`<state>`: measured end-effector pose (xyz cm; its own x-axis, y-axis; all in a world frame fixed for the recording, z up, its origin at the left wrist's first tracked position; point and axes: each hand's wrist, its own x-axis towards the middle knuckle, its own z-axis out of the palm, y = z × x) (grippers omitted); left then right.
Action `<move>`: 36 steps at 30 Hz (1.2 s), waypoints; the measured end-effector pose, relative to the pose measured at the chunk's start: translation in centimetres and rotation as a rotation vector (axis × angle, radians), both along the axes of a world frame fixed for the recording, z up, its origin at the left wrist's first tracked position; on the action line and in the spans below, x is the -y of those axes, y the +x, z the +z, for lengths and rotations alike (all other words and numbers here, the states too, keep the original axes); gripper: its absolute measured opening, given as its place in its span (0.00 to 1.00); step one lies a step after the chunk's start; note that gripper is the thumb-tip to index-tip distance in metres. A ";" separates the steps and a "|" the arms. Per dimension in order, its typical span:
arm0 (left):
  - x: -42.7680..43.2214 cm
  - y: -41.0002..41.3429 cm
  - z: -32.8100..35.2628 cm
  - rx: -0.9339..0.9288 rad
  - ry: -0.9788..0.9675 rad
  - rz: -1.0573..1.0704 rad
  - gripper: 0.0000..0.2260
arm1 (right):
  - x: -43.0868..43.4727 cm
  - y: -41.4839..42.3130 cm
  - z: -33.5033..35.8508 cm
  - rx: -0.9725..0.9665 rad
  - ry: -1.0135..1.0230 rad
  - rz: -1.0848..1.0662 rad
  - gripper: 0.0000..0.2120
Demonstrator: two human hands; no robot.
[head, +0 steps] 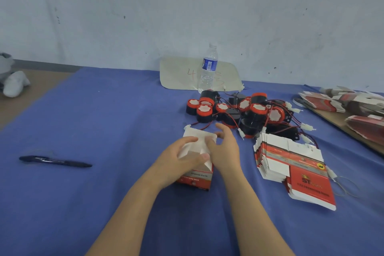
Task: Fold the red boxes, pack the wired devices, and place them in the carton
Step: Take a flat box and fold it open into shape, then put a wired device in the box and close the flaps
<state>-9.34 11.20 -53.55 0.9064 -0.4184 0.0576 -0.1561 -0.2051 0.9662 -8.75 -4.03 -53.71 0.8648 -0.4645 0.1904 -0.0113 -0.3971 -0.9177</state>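
A worker is going bare-armed: the left forearm [133, 210] and right forearm [249, 210] are showing uncovered up to the wrists, and the left hand [182, 160] and right hand [224, 147] are likewise showing bare, a short nail showing on the left thumb.

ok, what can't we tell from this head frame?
- The carton: nowhere in the head view.
- Inside of the red box: the left hand, right hand and white flap cover the opening.
- Print on the flat box stack: blurred.
- The box piles far right: cut off by the frame edge.
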 end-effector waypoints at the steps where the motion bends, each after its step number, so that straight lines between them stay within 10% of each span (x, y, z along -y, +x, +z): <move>1: -0.1 0.1 0.0 0.003 0.009 0.031 0.18 | -0.3 0.5 0.1 0.024 0.030 -0.011 0.19; 9: 0.8 3.8 2.5 0.179 -0.259 0.802 0.09 | -1.7 6.0 0.6 0.011 -0.119 -0.113 0.19; 22: 0.7 8.1 0.4 0.105 -0.387 0.683 0.16 | -0.4 12.8 0.3 -0.207 -0.524 -0.278 0.23; 29: 0.8 6.7 -0.1 0.027 -0.400 0.626 0.13 | -2.3 7.0 5.5 0.482 0.029 -0.130 0.29; 36: 2.5 2.3 0.5 0.134 -0.425 0.631 0.16 | -6.4 0.0 3.9 0.492 -0.508 0.100 0.21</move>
